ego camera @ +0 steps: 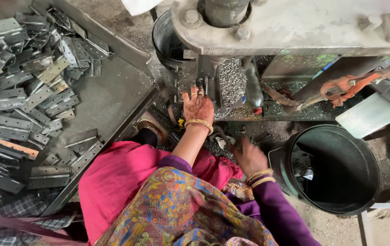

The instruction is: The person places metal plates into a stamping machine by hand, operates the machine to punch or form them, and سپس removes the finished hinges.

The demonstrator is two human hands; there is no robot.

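My left hand (pixel 198 105), with a gold bangle at the wrist, lies fingers spread on the small fixture (pixel 190 86) under the grey machine head (pixel 295 27). Whether a part sits beneath the fingers is hidden. My right hand (pixel 249 157) is blurred by motion, low between my lap and the black bucket (pixel 336 208); what it holds, if anything, is unclear. A heap of flat grey metal hinges (pixel 21 91) covers the steel tray (pixel 108 95) on my left. A few hinges lie inside the black bucket.
A clump of shiny metal shavings (pixel 231 79) and a plastic bottle (pixel 253 89) stand right of the fixture. A dark round bin (pixel 165 41) sits behind it. An orange-wrapped lever (pixel 345 86) juts in at the right. My sandalled foot (pixel 151 128) rests by the tray's edge.
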